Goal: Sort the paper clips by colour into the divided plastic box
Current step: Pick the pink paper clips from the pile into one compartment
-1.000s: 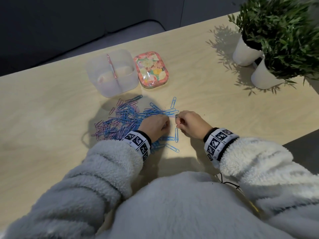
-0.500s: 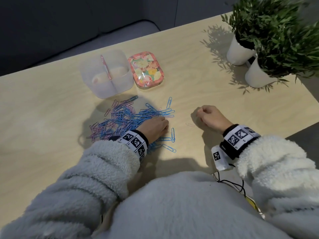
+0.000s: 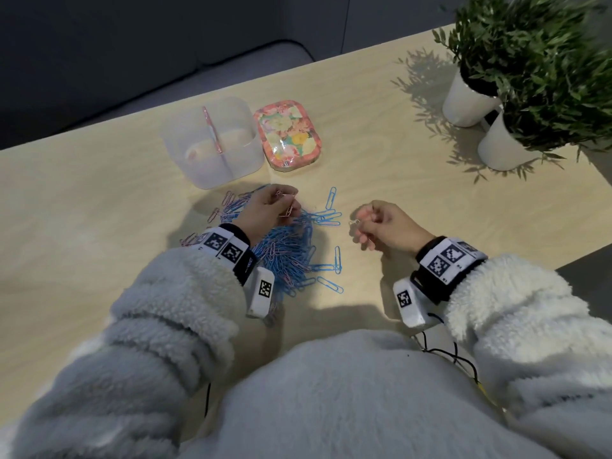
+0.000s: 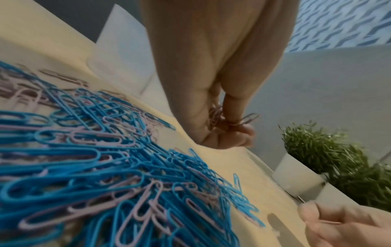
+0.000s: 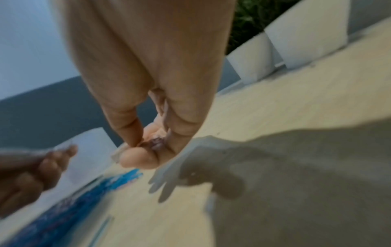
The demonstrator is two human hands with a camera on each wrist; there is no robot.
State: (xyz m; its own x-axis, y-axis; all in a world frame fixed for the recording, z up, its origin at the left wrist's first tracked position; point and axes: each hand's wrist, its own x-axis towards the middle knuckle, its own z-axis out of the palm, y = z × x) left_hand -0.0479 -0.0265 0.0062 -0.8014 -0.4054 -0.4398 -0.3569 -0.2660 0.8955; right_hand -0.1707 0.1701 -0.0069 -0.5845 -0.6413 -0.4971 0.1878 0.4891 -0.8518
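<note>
Stretching from the fluffy pale fleece sleeves (image 3: 159,313) outward, a smooth light wooden tabletop (image 3: 82,226) carries everything, lit in a pool round the hands and dimmer toward its edges. Under and just beyond the left wrist lies a tangled heap of thin blue and pink wire paper clips (image 3: 288,250), a few blue ones scattered singly between the two hands. The left hand (image 3: 268,210) hangs over the far side of that heap, fingers curled, pinching a small bunch of pink paper clips (image 4: 220,117) between thumb and fingertips. The right hand (image 3: 381,226), apart from the heap, curls narrowly round a single pale clip (image 3: 354,222). Just beyond the left hand stands the translucent square plastic box with a centre divider (image 3: 212,144), and beside it a rounded floral-patterned lid (image 3: 286,134). Far beyond the right hand sit two leafy green plants in smooth white pots (image 3: 506,150). Past the table edge the room is dark, with a grey cushioned seat (image 3: 165,71).
</note>
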